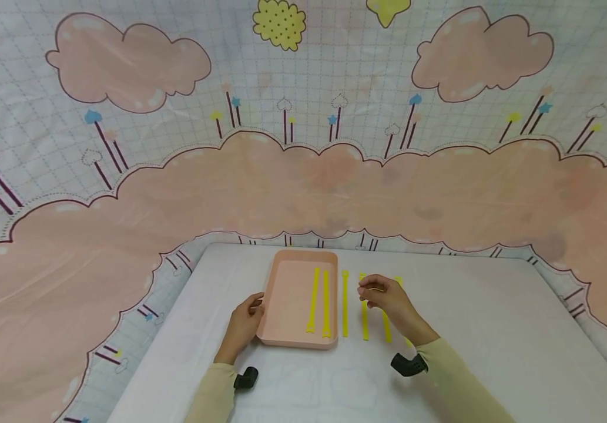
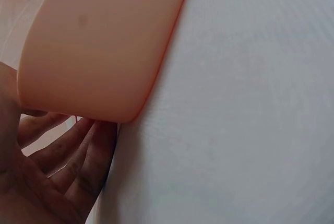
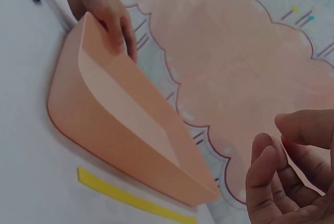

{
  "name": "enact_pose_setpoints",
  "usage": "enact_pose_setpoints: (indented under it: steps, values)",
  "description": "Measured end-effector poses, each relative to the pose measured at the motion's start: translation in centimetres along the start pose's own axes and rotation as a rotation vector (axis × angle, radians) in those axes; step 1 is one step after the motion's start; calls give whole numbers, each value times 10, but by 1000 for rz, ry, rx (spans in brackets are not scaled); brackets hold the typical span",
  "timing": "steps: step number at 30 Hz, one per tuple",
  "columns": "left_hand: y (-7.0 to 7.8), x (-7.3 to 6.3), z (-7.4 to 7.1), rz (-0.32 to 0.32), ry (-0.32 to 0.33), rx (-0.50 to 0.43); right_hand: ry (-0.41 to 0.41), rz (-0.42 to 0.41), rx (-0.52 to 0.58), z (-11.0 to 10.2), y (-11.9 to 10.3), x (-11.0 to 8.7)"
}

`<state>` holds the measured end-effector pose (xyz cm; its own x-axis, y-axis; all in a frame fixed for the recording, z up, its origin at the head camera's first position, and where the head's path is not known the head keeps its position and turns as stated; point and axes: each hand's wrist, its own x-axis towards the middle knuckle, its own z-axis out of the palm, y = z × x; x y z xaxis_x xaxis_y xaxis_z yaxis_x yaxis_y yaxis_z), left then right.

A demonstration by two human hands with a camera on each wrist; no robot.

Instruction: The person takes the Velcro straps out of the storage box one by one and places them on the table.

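Observation:
A pink rectangular tray (image 1: 288, 341) lies on the white table, with two thin yellow strips (image 1: 312, 299) inside along its right side; their wider, notched ends face the near edge. My left hand (image 1: 246, 323) holds the tray's left wall, its fingers against the outer side in the left wrist view. To the right of the tray, several like yellow strips (image 1: 345, 305) lie in a row on the table, wide ends away from me. My right hand (image 1: 390, 298) hovers over this row, fingers loosely curled and holding nothing, and hides parts of some strips.
The white table (image 1: 493, 329) extends well to both sides. Behind it and along its sides hangs a cloth (image 1: 292, 194) printed with clouds and stars. A black wrist device (image 1: 409, 365) sits on each forearm.

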<state>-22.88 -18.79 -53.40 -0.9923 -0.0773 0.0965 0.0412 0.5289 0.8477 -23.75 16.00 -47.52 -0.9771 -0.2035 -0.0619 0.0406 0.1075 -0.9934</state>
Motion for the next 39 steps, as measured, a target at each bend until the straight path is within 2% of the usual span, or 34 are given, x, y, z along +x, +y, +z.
enact_pose_setpoints:
  steps: [14, 26, 33, 39]
  values:
    - [1, -1, 0, -3, -1, -12, -53, -58, 32, 30, -12, 1]
    - [-3, 1, 1, 1, 8, -3, -86, -93, -31, 51, -23, 16]
    - [-3, 2, 1, 0, 13, -1, -132, -195, -117, 61, -23, 24]
    - [-3, 1, 1, 6, 10, 3, -148, -210, -207, 70, -27, 26]
